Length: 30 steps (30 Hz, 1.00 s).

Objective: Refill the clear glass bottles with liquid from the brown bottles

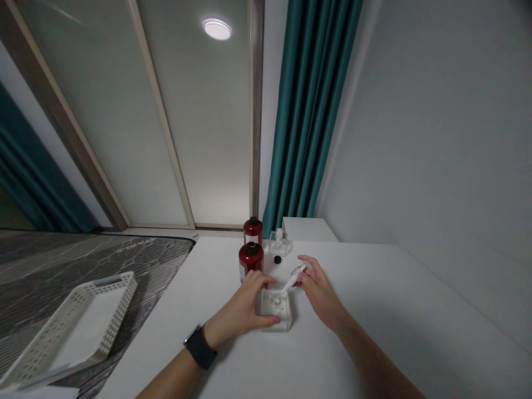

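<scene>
My left hand (248, 307), with a dark watch at the wrist, curves its thumb and fingers around a clear square bottle (282, 326) on the white table. The bottle's round open neck faces up. In my right hand (318, 288) a white pump head (293, 277) is pinched between fingers and thumb. It tilts, its lower end close above the bottle's far edge; whether they touch I cannot tell. Just beyond my left fingers stands a dark red bottle (251, 257) without a cap on its neck. A small black cap (277, 259) lies to its right.
Behind stand a second red bottle (253, 228) with a black cap and a clear bottle (280, 245) with a white pump. A white box (310, 228) is at the table's far edge. Lower left, a white perforated basket (118, 310) sits beyond the table's left edge.
</scene>
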Motion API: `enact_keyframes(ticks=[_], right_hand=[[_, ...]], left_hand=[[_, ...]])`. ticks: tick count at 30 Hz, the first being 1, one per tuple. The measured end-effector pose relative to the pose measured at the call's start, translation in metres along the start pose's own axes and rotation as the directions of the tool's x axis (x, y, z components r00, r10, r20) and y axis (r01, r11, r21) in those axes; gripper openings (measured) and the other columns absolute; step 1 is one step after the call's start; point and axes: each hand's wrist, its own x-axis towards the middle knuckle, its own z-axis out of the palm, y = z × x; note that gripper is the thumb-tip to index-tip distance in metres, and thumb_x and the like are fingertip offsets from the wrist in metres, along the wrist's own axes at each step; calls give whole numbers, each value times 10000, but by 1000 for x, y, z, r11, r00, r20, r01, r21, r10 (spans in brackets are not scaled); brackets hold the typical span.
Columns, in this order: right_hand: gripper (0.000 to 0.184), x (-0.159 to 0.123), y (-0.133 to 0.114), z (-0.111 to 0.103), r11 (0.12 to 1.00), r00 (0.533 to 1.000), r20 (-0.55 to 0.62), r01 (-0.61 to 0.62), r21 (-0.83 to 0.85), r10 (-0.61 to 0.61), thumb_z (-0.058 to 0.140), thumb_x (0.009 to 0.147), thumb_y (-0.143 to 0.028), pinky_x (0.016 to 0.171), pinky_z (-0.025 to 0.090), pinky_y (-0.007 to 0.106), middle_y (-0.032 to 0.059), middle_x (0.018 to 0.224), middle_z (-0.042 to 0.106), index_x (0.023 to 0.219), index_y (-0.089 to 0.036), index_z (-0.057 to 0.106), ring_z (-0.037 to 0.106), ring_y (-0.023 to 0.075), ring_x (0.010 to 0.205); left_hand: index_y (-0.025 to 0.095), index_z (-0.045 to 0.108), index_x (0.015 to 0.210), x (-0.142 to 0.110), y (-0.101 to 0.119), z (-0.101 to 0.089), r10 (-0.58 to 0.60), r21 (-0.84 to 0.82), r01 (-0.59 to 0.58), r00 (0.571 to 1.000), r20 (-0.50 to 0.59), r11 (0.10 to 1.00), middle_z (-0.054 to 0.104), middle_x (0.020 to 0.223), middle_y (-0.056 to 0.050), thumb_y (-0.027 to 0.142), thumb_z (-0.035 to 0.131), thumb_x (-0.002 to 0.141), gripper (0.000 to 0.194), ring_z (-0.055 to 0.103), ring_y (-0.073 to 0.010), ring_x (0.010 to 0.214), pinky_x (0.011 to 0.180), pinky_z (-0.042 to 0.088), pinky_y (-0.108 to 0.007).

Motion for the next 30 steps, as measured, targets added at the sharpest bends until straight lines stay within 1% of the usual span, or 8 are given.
enact_keyframes(ticks=[5, 8, 11, 14, 18, 23, 27, 30], right_hand=[[436, 1, -6, 1, 995, 999, 8, -48, 82, 48, 747, 783, -457, 758, 550, 389, -16, 807, 642, 1127, -265, 559, 620, 180, 738], [439, 2, -6, 0, 993, 999, -26, -39, 114, 42, 760, 775, -451, 748, 552, 382, -19, 781, 627, 1118, -257, 565, 616, 176, 726], [445, 8, -3, -8, 995, 997, -81, 3, 104, 6, 748, 776, -488, 736, 556, 392, -5, 802, 635, 1107, -259, 558, 625, 189, 747], [415, 16, 2, -24, 999, 985, -166, 52, 5, -51, 709, 793, -542, 739, 564, 426, 6, 804, 647, 1043, -249, 555, 634, 196, 728], [389, 28, 12, -53, 988, 960, -261, 67, -140, -102, 703, 775, -572, 720, 537, 405, -7, 733, 624, 866, -223, 558, 612, 186, 678], [334, 38, 28, -82, 911, 914, -350, 47, -410, -205, 737, 719, -500, 684, 445, 363, -10, 695, 592, 778, -214, 576, 553, 200, 666], [269, 44, 39, -88, 801, 903, -289, 93, -591, -318, 738, 666, -422, 721, 426, 370, -6, 720, 549, 678, -233, 547, 521, 218, 718], [158, 47, 45, -87, 723, 909, -208, 133, -677, -362, 680, 688, -329, 747, 431, 377, 9, 792, 541, 711, -230, 559, 522, 220, 746]], left_hand=[[224, 537, 1204, 0, -1, 0, 6, -2, -6, 1000, 1, 1000, 546, 1133, -67, 287, 827, 745, 546, 506, -283, 1075, 923, 457, -417], [221, 540, 1201, -1, -1, 0, 13, 1, -13, 1000, 0, 1000, 550, 1151, -66, 280, 834, 740, 550, 499, -282, 1081, 926, 451, -412], [216, 539, 1197, -1, 1, -1, 6, 2, -6, 1000, 0, 1000, 552, 1152, -65, 259, 836, 733, 552, 497, -281, 1079, 930, 447, -414], [223, 540, 1196, 0, 3, -2, -3, 4, 3, 1000, 7, 1000, 558, 1159, -69, 265, 825, 741, 538, 500, -287, 1077, 927, 448, -422], [226, 550, 1180, 0, 1, -1, 12, 6, -13, 1000, 15, 1000, 558, 1143, -67, 279, 812, 758, 500, 502, -291, 1079, 937, 443, -435], [224, 566, 1133, 0, -2, 0, 36, 7, -36, 999, 6, 999, 544, 1107, -47, 228, 818, 744, 464, 495, -279, 1085, 968, 430, -433], [222, 566, 1135, 1, -1, 1, 33, 4, -33, 999, 7, 999, 536, 1107, -46, 201, 807, 745, 460, 493, -270, 1082, 952, 440, -412], [227, 570, 1135, 1, -1, 0, 30, 10, -30, 1000, 9, 999, 537, 1102, -43, 206, 806, 747, 455, 492, -267, 1084, 957, 439, -409]])
